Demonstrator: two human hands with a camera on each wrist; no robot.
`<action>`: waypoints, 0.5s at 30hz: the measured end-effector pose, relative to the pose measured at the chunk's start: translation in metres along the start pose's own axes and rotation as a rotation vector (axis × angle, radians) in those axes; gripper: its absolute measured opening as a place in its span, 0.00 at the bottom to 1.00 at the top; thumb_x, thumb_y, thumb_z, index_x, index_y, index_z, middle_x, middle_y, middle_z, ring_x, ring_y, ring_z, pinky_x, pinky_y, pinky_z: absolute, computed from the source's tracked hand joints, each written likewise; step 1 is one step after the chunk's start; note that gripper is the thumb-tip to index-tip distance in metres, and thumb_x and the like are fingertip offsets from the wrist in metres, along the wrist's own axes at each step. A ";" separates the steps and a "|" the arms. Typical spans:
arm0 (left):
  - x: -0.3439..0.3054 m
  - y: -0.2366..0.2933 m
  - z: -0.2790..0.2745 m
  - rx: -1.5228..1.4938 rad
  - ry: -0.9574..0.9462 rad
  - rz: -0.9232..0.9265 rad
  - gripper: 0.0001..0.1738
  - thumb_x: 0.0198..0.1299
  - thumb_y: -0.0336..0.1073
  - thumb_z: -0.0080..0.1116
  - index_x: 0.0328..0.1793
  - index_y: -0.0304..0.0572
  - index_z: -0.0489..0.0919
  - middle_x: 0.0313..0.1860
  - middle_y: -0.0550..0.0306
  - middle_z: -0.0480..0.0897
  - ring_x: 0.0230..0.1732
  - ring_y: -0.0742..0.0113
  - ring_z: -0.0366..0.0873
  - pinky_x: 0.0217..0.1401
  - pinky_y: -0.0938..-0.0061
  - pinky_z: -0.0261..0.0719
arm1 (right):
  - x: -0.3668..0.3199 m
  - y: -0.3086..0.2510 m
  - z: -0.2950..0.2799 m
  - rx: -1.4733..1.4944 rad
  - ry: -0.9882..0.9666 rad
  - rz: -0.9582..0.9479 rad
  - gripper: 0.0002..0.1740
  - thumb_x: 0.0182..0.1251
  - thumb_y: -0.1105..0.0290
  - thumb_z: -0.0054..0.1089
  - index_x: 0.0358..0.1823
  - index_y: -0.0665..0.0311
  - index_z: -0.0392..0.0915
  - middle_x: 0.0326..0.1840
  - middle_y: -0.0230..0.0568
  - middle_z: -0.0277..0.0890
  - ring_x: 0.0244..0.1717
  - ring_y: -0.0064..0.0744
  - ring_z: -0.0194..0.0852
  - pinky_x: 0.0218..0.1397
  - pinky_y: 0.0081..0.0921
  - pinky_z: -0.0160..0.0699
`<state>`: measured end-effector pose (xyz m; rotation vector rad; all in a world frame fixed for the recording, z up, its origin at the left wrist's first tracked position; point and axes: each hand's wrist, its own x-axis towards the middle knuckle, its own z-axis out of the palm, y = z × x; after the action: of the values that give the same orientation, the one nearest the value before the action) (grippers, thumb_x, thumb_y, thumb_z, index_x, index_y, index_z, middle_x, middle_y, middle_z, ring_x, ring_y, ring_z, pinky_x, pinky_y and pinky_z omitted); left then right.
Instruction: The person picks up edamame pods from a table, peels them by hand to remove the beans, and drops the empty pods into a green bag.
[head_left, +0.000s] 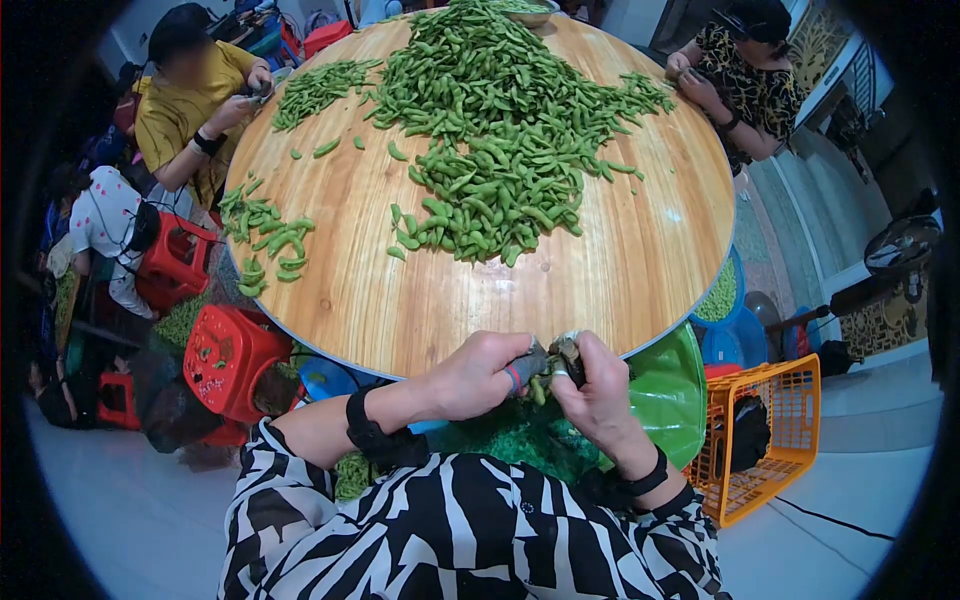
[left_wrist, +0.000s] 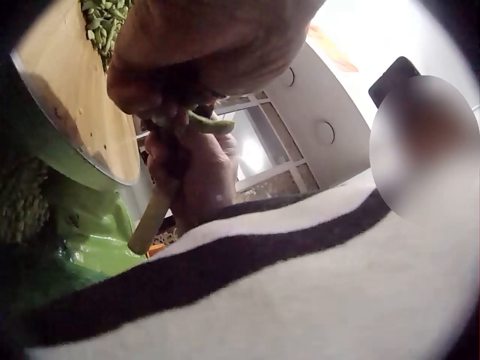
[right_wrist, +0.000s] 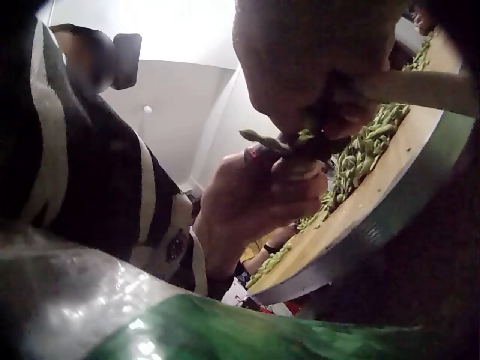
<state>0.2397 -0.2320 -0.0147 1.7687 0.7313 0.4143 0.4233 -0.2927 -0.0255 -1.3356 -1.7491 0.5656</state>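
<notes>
At the table's near edge, both hands meet fingertip to fingertip over my lap. My left hand (head_left: 465, 375) pinches a green soybean pod (left_wrist: 214, 124), whose end sticks out between the hands. Dark coverings wrap some of its fingers. In my right hand (head_left: 602, 390) is a tool with a pale, stick-like handle (left_wrist: 154, 217); its working end is hidden by fingers. That handle juts out from the fist in both wrist views. Beyond the hands, a large heap of soybean pods (head_left: 490, 110) covers the far middle of the round wooden table (head_left: 350, 270).
Smaller pod piles (head_left: 265, 235) lie at the table's left. A green plastic bag (head_left: 670, 385) hangs at the near edge. To the right are an orange crate (head_left: 765, 440) and a blue basin (head_left: 735, 340). Red stools (head_left: 232, 350) stand left. Two people sit across the table.
</notes>
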 end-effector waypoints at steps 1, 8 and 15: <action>0.000 -0.004 0.002 -0.098 -0.025 -0.026 0.07 0.63 0.28 0.48 0.42 0.34 0.76 0.25 0.56 0.78 0.28 0.71 0.73 0.33 0.74 0.72 | -0.002 0.001 0.000 0.001 -0.017 0.026 0.14 0.48 0.79 0.58 0.39 0.70 0.69 0.28 0.53 0.66 0.28 0.54 0.70 0.31 0.38 0.71; -0.005 -0.006 0.004 -0.252 -0.101 -0.158 0.08 0.60 0.26 0.48 0.41 0.35 0.78 0.25 0.61 0.79 0.27 0.75 0.74 0.31 0.79 0.72 | -0.006 0.013 0.003 -0.080 -0.042 0.063 0.12 0.49 0.79 0.57 0.36 0.69 0.69 0.26 0.53 0.68 0.27 0.51 0.72 0.30 0.37 0.72; -0.004 -0.010 -0.007 -0.442 -0.059 -0.288 0.07 0.65 0.32 0.53 0.45 0.42 0.80 0.27 0.66 0.79 0.26 0.83 0.72 0.25 0.85 0.68 | -0.004 -0.009 -0.018 0.004 -0.004 0.215 0.13 0.51 0.79 0.57 0.41 0.68 0.72 0.25 0.47 0.73 0.24 0.36 0.74 0.31 0.29 0.73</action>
<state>0.2300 -0.2274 -0.0211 1.2362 0.7723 0.2985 0.4339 -0.3023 -0.0102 -1.5311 -1.6169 0.6907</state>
